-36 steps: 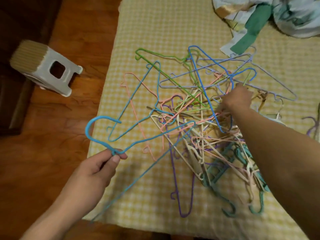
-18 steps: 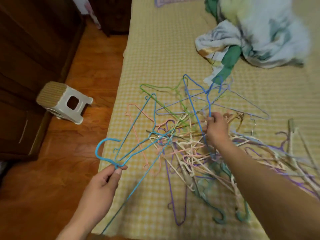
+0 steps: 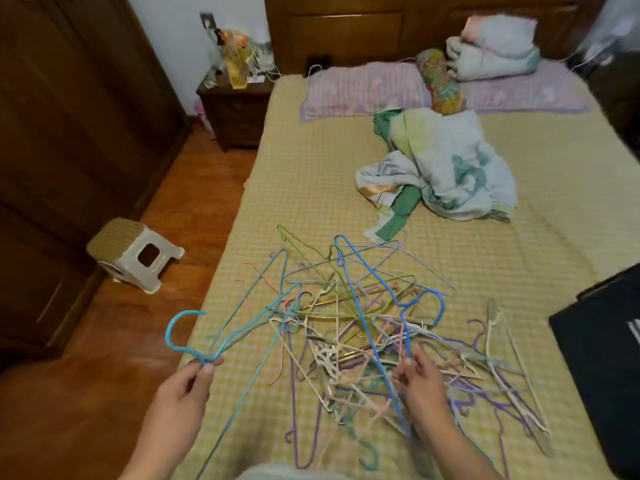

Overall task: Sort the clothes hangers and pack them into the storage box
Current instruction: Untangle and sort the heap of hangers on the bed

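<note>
Pinching the neck of a light blue hanger point(image 3: 221, 329) between thumb and curled fingers, left hand point(image 3: 187, 384) just off the near-left edge of the bed point(image 3: 311, 161), over the wooden floor point(image 3: 114, 368). Hook of that hanger curling up and left of the fingers, long wire arms reaching right into the pile of hangers point(image 3: 363, 344). Clamped with curled fingers on the stem of a darker blue hanger point(image 3: 367, 289), right hand point(image 3: 420, 379) at the near side of the pile, over the bed. Hook of the darker hanger arching above the fingers, its frame standing up out of the tangle and pointing toward the head of the bed. Tangled in the pile on the near half of the bed: purple, cream, pink, green, gold and teal wires, all crossing one another. Lying farther up the bed from the pile, well apart from it, a crumpled blanket point(image 3: 450, 174). Resting at the head of the bed, a pillow point(image 3: 363, 90) and folded bedding point(image 3: 491, 50). Sitting at the bed's right edge, near the pile, a dark box point(image 3: 602, 368), only partly in view. Standing on the floor left of the bed, a small stool point(image 3: 133, 252); beside the bed's far-left corner, a nightstand point(image 3: 232, 109).
</note>
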{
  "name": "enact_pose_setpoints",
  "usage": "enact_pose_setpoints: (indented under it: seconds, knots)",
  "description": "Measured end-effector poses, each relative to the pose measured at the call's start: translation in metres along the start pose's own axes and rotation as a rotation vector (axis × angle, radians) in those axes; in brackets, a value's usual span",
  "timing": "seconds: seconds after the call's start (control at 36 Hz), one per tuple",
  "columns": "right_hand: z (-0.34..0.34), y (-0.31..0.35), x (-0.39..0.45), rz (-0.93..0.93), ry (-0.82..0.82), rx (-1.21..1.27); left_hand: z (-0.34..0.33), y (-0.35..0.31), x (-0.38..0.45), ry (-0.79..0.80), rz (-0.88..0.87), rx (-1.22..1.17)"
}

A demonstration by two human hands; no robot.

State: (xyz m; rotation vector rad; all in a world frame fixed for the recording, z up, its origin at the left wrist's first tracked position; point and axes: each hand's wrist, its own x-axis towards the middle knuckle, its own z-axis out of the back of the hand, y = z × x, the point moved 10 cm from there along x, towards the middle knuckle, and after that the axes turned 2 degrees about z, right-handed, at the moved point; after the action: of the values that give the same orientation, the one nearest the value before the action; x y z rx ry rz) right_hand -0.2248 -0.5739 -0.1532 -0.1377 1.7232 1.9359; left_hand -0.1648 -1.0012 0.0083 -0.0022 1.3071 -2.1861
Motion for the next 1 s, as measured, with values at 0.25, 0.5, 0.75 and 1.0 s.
enact_pose_setpoints:
  seconds: [0.25, 0.5, 0.75, 1.0]
  knots:
    - [0.000, 0.066, 0.005, 0.174, 0.150, -0.267, -0.010, -0.031, -0.008, -0.042, -0.028, -0.048]
    - [0.006, 0.024, 0.043, -0.088, 0.092, -0.032, -0.024, -0.039, -0.014, -0.021, -0.036, -0.033]
    - [0.005, -0.003, 0.065, -0.196, 0.144, -0.154, -0.028, -0.010, -0.032, 0.016, 0.029, 0.002]
    - [0.011, 0.078, 0.053, 0.080, 0.145, -0.027, -0.018, -0.005, -0.040, -0.001, 0.032, 0.013]
